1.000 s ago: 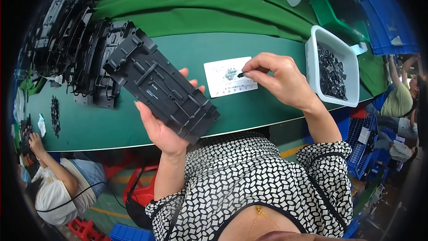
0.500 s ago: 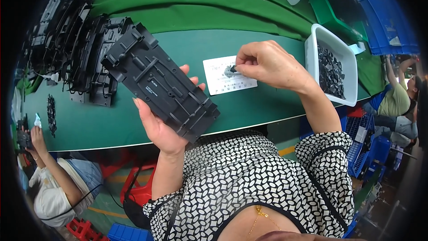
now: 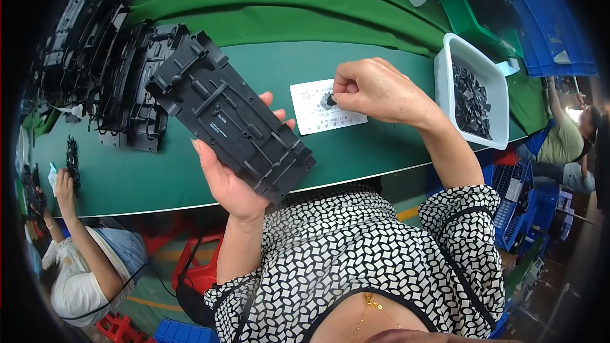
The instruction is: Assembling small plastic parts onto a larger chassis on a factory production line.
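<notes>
Right grip near bin of parts

Matt plastic panel, paper card, creased cloth

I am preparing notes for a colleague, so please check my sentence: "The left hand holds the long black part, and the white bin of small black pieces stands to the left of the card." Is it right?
Not quite: the head view shows the white bin of small black pieces to the right of the card.

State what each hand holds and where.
Left hand: the black molded panel, across its long edges. Right hand: pinched over the white card; whether it holds anything cannot be told.
</notes>
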Demonstrator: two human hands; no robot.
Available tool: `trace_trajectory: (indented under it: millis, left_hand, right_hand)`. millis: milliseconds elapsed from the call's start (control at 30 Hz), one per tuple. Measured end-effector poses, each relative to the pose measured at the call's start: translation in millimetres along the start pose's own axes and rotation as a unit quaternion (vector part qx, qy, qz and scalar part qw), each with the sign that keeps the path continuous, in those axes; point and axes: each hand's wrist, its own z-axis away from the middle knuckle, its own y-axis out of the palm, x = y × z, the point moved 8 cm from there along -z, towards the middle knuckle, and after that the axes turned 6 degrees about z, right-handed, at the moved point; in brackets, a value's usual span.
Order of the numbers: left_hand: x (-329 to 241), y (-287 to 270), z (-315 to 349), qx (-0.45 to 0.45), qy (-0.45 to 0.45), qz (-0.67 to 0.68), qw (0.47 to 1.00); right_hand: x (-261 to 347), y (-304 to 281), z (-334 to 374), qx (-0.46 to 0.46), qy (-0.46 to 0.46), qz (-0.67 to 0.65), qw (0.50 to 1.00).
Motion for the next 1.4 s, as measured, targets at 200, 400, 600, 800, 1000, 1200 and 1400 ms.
trace_trajectory:
  millis: [200, 400, 600, 800, 1000, 1200, 1400]
  left_hand:
    - [1, 2, 0, 0.007, -0.004, 0.012, 1.0]
    - [1, 0, 0, 0.0, -0.002, -0.004, 1.0]
    - [1, 1, 0, 0.002, -0.001, -0.011, 1.0]
    - [0, 2, 0, 0.001, 0.003, -0.011, 1.0]
    - [0, 2, 1, -0.012, 0.006, -0.019, 1.0]
    - [-1, 2, -1, -0.009, 0.007, -0.021, 1.0]
    - [0, 3, 2, -0.012, 0.004, -0.019, 1.0]
  right_hand:
    - [3, -7, 6, -0.04, -0.014, 0.006, 0.999]
    - [16, -10, 20, -0.158, -0.139, 0.076, 0.975]
    - [34, 1, 36, -0.187, -0.222, 0.178, 0.94]
    - [32, 6, 37, -0.152, -0.227, 0.187, 0.944]
    - [36, -6, 38, -0.205, -0.238, 0.184, 0.932]
    - [42, 3, 36, -0.194, -0.27, 0.22, 0.917]
    - [36, -4, 38, -0.169, -0.236, 0.165, 0.943]
